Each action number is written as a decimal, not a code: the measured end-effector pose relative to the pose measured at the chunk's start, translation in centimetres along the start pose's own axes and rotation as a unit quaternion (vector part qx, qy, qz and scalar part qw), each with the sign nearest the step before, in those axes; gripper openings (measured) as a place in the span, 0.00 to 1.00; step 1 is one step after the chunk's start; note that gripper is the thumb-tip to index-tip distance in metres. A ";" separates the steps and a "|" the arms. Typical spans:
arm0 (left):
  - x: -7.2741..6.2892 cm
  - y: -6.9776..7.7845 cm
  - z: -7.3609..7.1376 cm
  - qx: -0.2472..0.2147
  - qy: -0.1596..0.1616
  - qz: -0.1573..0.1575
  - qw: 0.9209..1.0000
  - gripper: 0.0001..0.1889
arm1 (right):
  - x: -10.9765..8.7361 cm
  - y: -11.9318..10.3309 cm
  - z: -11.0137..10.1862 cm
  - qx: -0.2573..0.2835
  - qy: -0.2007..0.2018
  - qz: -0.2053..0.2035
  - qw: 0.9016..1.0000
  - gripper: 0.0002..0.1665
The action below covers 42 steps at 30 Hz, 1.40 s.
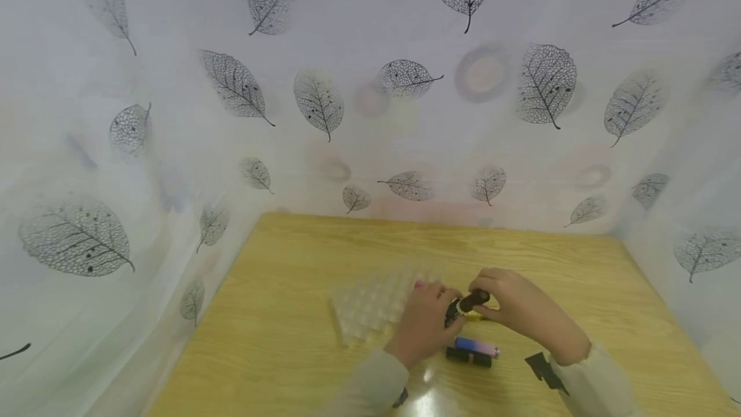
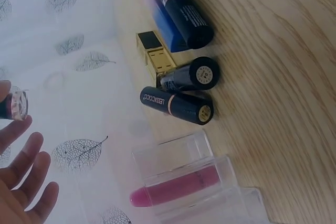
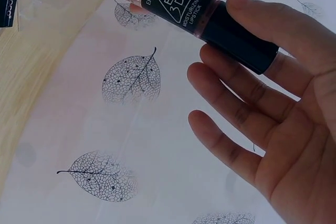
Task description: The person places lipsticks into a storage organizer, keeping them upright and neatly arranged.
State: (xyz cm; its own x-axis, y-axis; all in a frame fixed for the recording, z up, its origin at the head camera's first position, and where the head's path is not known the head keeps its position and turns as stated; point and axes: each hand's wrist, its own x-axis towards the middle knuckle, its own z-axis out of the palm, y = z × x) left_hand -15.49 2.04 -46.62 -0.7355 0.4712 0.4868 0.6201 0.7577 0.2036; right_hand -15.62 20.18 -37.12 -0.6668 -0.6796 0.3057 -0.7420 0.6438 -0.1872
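A black lipstick (image 3: 181,3) with a clear faceted end and white lettering, "3D moisturizing lipstick", is held tilted above the table between both hands. My right hand (image 1: 518,304) pinches its plain black end between thumb and index finger; the other fingers (image 3: 231,93) are spread loosely below. At the clear end, my left hand (image 1: 425,320) holds it with thumb and index finger, partly cut off in the left wrist view. Under the hands lie two black lipsticks, one lettered (image 2: 176,104) and one with a round end label (image 2: 203,74), beside a gold-and-black tube (image 2: 155,56).
A clear plastic organizer (image 1: 365,311) with compartments stands left of the hands, a pink lipstick (image 2: 181,187) in one slot. Nearer the body, a blue-and-pink tube (image 1: 476,346) lies against a black lipstick (image 1: 469,357). Leaf-printed white sheeting (image 1: 370,147) surrounds the wooden table (image 1: 278,288).
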 end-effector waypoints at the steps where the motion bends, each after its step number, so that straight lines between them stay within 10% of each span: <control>1: 0.0 0.1 0.0 0.002 0.005 0.003 1.000 0.17 | 0.0 -0.1 0.0 0.000 0.001 -0.001 1.000 0.13; 26: -0.2 -0.8 0.8 0.006 0.070 0.017 0.997 0.16 | -0.1 0.0 0.7 0.002 0.027 -0.004 1.000 0.15; 42: 0.8 -1.0 -3.1 -0.034 0.089 0.032 0.995 0.14 | -1.1 0.3 1.5 0.022 -0.008 0.045 0.999 0.15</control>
State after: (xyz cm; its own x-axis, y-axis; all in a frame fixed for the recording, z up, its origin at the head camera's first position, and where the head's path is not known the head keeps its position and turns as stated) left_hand -15.83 0.29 -43.82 -0.6375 0.4259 0.6420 0.6857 0.6937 0.2207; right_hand -15.23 20.62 -38.93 -0.7318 -0.6258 0.2699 -0.6810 0.6864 -0.2550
